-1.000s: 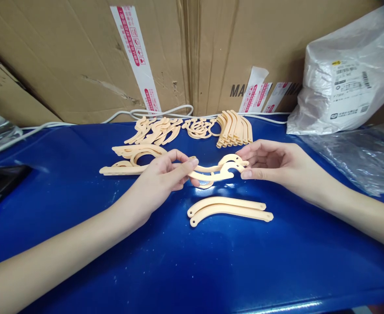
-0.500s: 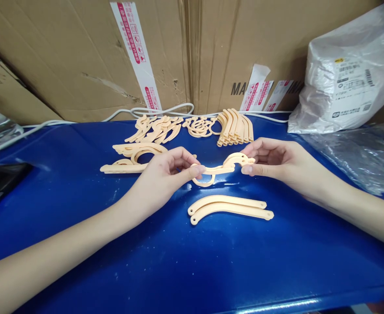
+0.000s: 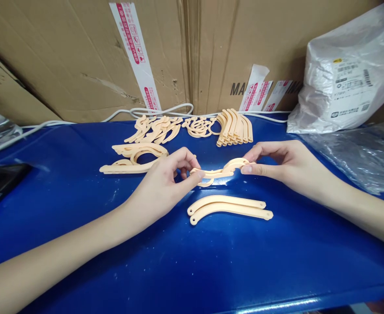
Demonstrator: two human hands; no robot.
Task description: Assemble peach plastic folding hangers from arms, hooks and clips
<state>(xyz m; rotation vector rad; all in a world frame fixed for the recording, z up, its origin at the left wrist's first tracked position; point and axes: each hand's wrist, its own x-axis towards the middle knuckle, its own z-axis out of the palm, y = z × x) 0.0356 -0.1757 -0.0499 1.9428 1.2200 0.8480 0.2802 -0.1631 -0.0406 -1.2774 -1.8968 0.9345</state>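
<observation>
Over the middle of the blue table, both hands pinch a cream plastic hanger assembly (image 3: 216,174) from its two ends. My left hand (image 3: 175,172) grips the left end between thumb and fingertips. My right hand (image 3: 272,163) has thumb and fingers closed on the curved hook-like end (image 3: 236,163). Part of a thin ring shows below the held pieces; fingers hide both ends. In front lie two slim curved hanger arms (image 3: 227,207), side by side, each with a hole at its left tip. Beside my left hand rest stacked hanger parts (image 3: 123,168), partly covered by it.
At the back are piles of wavy pieces (image 3: 159,129), hooks (image 3: 198,126) and curved arms (image 3: 234,127). A white cable (image 3: 113,115) runs before cardboard boxes (image 3: 80,52). A plastic parcel (image 3: 345,87) stands at right, a black device (image 3: 5,183) at left.
The held assembly has tilted flatter, so less of its ring and hook opening shows. My left fingers have shifted slightly at its end. The parts on the table stay put.
</observation>
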